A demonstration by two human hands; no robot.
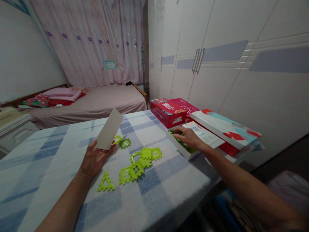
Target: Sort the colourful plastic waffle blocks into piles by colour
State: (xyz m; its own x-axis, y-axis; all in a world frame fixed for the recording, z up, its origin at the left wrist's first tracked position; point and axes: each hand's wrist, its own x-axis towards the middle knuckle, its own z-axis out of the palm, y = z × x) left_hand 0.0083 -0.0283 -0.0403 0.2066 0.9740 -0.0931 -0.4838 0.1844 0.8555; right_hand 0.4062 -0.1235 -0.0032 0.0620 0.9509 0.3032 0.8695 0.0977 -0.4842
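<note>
Left hand (95,159) grips card (109,129), centre-left, right hand (188,136) in white box (178,147), centre-right, grip unclear, green pieces (146,153) lower centre

Green pieces (146,153) on checked tablecloth (166,174)

The left hand (95,159) holds a tilted card (109,130) over the checked tabletop (169,190); the right hand (187,135) reaches into a white box (177,147) of green pieces (190,149). A cluster of green tiles (146,154) lies between the 2 hands, with 1 triangle (110,187) nearer the left
</note>
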